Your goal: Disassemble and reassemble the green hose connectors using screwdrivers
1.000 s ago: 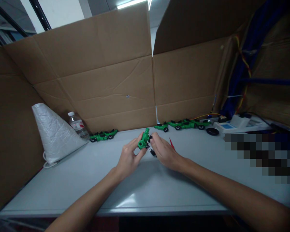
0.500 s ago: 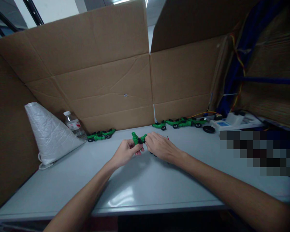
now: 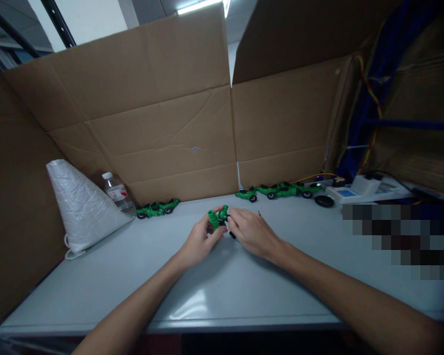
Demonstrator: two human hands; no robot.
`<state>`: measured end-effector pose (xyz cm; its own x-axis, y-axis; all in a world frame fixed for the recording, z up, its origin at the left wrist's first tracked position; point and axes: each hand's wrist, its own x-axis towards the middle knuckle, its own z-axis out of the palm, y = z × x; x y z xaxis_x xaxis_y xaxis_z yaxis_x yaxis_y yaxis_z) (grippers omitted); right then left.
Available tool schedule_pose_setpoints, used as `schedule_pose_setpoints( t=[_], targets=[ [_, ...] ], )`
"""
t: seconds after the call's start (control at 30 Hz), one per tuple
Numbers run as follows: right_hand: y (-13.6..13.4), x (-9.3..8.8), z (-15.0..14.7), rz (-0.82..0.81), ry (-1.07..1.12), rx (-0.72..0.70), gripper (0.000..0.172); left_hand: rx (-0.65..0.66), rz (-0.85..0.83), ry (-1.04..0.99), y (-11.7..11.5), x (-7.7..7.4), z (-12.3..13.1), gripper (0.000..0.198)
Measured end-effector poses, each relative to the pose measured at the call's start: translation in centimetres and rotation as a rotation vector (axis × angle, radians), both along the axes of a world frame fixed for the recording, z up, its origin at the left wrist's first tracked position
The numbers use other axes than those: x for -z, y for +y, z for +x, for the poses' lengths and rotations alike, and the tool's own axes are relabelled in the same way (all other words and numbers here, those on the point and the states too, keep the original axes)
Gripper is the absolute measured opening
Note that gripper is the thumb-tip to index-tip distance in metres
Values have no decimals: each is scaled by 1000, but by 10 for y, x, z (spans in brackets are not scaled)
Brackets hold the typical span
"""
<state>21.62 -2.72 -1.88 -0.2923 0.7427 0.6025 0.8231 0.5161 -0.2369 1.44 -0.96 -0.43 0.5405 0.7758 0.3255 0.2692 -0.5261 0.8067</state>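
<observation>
My left hand [image 3: 200, 240] is closed around a green and black plastic toy [image 3: 215, 221], with a thick green stub pointing up on its left. From the right, my right hand [image 3: 253, 231] pinches the toy's other side; its fingertips hide that part. A dark piece [image 3: 232, 235] shows just below the right fingers. Behind the right knuckles a small red tip [image 3: 259, 214] sticks up, and what it belongs to is hidden. Both hands are just above the white tabletop [image 3: 192, 286].
Green toy cars [image 3: 157, 208] with black wheels stand along the back left, and several more toy cars [image 3: 288, 190] back right. A water bottle [image 3: 118, 192] leans by a silvery bag [image 3: 85, 212]. A black ring [image 3: 324, 201] lies near a white power strip [image 3: 370, 187]. Cardboard walls [image 3: 170, 138] enclose the table.
The toy has been turned between my hands, and its green stub sits slightly lower and to the right. My left hand has shifted right with it. The whole view has tilted a little.
</observation>
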Motion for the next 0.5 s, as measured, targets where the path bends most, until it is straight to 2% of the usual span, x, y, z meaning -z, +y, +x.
schedule_pose_setpoints(
  t=[0.2, 0.37, 0.5],
  targets=[
    [-4, -6, 0, 63, -74, -7, 18, -83, 191, 105, -4, 0, -1, 55],
    [-6, -6, 1, 114, -150, -44, 17, -70, 163, 139, -1, -3, 0, 45],
    [-7, -6, 0, 131, -205, -19, 15, -27, 149, 162, -3, -9, 0, 47]
  ],
)
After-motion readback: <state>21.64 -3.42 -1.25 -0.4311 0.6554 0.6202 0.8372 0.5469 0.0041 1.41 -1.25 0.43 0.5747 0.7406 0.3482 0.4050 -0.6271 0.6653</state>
